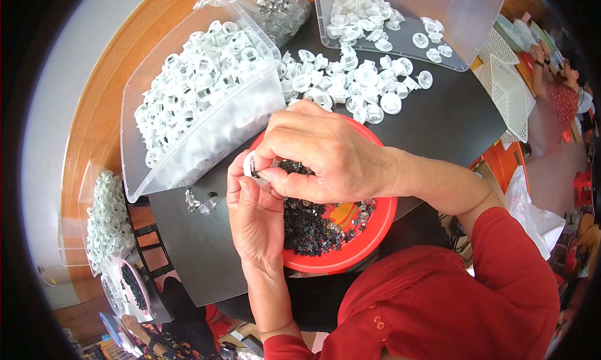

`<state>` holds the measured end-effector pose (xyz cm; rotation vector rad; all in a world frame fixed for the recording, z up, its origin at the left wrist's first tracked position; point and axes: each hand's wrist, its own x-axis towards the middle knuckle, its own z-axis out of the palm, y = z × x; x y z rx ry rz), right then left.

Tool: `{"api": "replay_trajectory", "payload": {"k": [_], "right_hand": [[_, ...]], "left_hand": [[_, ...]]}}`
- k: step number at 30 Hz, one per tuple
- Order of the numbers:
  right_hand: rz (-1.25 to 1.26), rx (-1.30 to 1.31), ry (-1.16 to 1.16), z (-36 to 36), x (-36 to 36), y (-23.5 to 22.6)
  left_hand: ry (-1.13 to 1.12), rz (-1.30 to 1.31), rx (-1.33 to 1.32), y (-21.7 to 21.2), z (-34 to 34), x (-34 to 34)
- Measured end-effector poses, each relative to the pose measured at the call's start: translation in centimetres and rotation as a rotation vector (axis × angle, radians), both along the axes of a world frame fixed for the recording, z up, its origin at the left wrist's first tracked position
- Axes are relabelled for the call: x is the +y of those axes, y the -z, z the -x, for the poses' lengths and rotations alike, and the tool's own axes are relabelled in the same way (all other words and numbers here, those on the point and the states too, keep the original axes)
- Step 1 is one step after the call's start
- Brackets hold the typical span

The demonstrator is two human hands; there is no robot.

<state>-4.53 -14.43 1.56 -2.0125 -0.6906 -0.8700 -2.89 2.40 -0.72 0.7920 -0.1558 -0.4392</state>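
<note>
Here in my left hand [253, 219], thumb and fingertips pinch a round white plastic part [249, 165], held up just beyond the left rim of the red round plastic tray [383, 225]. My right hand [325, 153] comes across from the other side, thumb and forefinger bent in against the part's inner side, where a small dark piece [255, 169] shows. Whether that hand pinches the dark piece or only presses it, I cannot tell; my own fingertips cover it.

Looks like a fitting step, dark piece to white part. The next move, I'd judge, calls for a steady left pinch and a small, straight push from the right thumb.

And the pointing: the part stands nearly edge-on, white rim curving out to the left, inner side turned toward my right hand. Its long visible axis runs roughly up and down the view, across my left fingertips. Below, loose black pieces [307, 225] heap in the tray, on the dark surface [200, 260].
</note>
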Motion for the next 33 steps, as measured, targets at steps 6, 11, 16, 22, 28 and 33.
{"api": "replay_trajectory", "payload": {"k": [6,11,16,22,28,33], "right_hand": [[-0.030,-0.018,0.012,-0.2,0.2,0.4],[-0.081,0.095,-0.045,0.0,0.2,0.3],[-0.192,0.226,-0.124,0.3,0.5,0.1],[-0.326,0.341,-0.197,0.4,0.7,0.1],[-0.219,0.267,-0.148,0.0,0.6,0.3],[-0.304,0.317,-0.167,0.4,0.5,0.4]], "left_hand": [[0.004,0.002,0.010,-0.1,0.0,-0.1],[0.057,-0.034,-0.094,1.3,-0.4,1.0],[-0.055,-0.037,-0.202,1.3,-0.2,0.9],[-0.166,-0.187,-0.399,0.9,-0.1,0.5],[-0.221,-0.229,-0.360,0.7,0.0,0.5],[-0.232,-0.217,-0.342,0.5,0.2,0.2]]}}
